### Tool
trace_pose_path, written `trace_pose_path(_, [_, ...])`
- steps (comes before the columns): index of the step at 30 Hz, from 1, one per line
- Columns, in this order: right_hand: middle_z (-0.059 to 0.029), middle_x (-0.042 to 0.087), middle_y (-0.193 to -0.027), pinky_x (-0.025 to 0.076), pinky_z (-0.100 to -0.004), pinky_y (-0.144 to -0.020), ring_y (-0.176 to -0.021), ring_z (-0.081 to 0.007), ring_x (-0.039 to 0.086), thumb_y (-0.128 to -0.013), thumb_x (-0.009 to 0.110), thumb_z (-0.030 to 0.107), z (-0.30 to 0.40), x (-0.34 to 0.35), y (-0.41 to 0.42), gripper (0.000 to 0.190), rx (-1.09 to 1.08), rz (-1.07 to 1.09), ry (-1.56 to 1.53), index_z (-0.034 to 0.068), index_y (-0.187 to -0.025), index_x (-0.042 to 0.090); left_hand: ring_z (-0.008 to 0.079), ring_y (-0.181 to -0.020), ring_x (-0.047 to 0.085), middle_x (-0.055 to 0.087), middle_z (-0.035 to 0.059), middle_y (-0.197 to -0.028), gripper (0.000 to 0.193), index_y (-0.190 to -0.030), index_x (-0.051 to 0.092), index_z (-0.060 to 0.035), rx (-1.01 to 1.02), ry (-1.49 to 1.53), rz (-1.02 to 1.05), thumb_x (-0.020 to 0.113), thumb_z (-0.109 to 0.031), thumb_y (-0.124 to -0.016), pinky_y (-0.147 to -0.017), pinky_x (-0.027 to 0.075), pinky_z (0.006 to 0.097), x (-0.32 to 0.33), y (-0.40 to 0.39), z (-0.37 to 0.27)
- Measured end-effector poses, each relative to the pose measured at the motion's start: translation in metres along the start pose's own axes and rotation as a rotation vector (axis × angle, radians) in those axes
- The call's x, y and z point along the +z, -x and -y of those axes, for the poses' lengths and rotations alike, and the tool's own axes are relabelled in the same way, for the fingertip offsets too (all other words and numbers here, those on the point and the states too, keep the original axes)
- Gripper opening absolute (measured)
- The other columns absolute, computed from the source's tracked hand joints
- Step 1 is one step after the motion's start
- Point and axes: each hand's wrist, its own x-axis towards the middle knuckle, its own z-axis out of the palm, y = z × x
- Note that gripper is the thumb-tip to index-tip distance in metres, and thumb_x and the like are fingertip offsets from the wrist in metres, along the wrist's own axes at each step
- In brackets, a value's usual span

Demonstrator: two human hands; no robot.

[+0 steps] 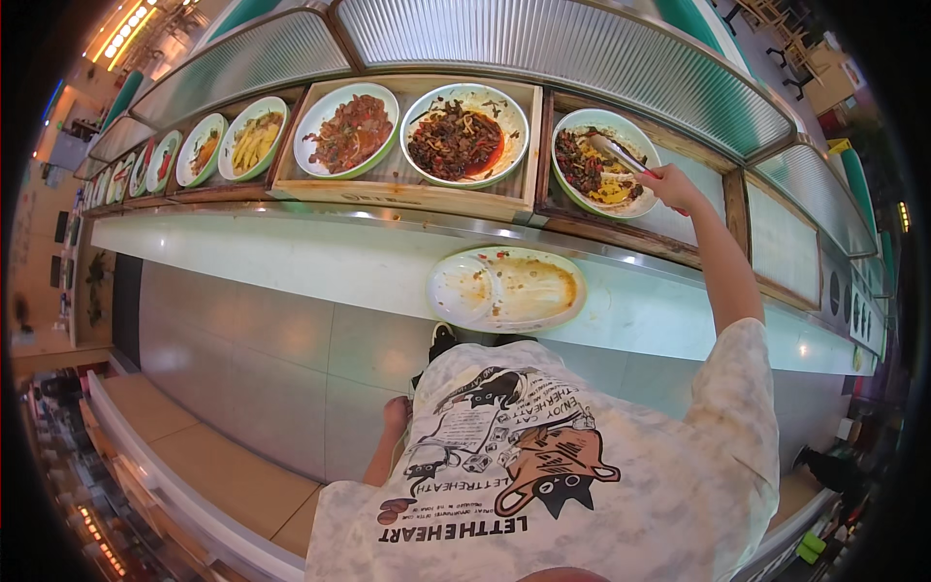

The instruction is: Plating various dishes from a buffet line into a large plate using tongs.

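Observation:
My right hand [670, 188] is closed around the red handle of metal tongs [618, 153]. The tongs' head rests in a round green-rimmed bowl [651, 142] of dark chopped food with yellow pieces, at the right of the bowl row. My left hand [396, 415] hangs low beside my shirt, above the floor; its fingers look curled, and whether it grips anything is unclear. Before me on the white counter lies an oval divided plate [538, 291] with orange sauce stains and small food bits. Left of the tongs' bowl, a wooden tray [436, 204] holds a bowl of dark food in red oil [454, 142] and a bowl of reddish meat [353, 134].
More bowls, one with yellow food [254, 145], run off to the left in wooden trays. A ribbed clear guard [553, 51] stands behind the row. The steel edge [407, 218] of the serving ledge lies between bowls and counter [291, 254]. A bench [218, 444] is behind at left.

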Motion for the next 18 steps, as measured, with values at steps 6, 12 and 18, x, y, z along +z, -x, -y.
trace_pose_path(6, [-0.0046, 0.045, -0.046, 0.033, -0.0267, -0.031, -0.035, -0.0127, 0.043, -0.075, 0.054, 0.042, 0.003, 0.003, 0.018, 0.046, 0.130, 0.098, -0.072, -0.001, -0.057, 0.051, 0.0197, -0.049, 0.049, 0.052, 0.0112, -0.056, 0.016, -0.060, 0.054, -0.0035, 0.104, -0.276, -0.071, 0.043, -0.010, -0.069, -0.045, 0.038, 0.0311, -0.004, -0.003, 0.000])
trace_pose_path(12, [-0.0065, 0.049, -0.051, 0.035, -0.0266, -0.032, -0.037, -0.0132, 0.045, -0.076, 0.053, 0.044, 0.019, 0.025, 0.051, 0.047, 0.213, 0.166, -0.277, -0.001, -0.064, 0.053, 0.0238, -0.068, 0.057, 0.058, 0.0171, -0.071, 0.020, -0.064, 0.061, -0.0053, 0.004, -0.353, -0.090, 0.043, -0.015, -0.066, -0.062, 0.043, 0.0354, 0.005, 0.011, 0.010])
trace_pose_path(18, [-0.0058, 0.049, -0.052, 0.036, -0.0247, -0.033, -0.038, -0.0132, 0.045, -0.076, 0.051, 0.046, 0.047, 0.044, 0.050, 0.046, 0.273, 0.166, -0.525, 0.002, -0.066, 0.052, 0.0201, -0.061, 0.056, 0.058, 0.0137, -0.069, 0.018, -0.070, 0.058, 0.0005, -0.188, 0.107, -0.240, 0.045, -0.012, -0.068, -0.055, 0.044, 0.0302, 0.003, 0.002, -0.031])
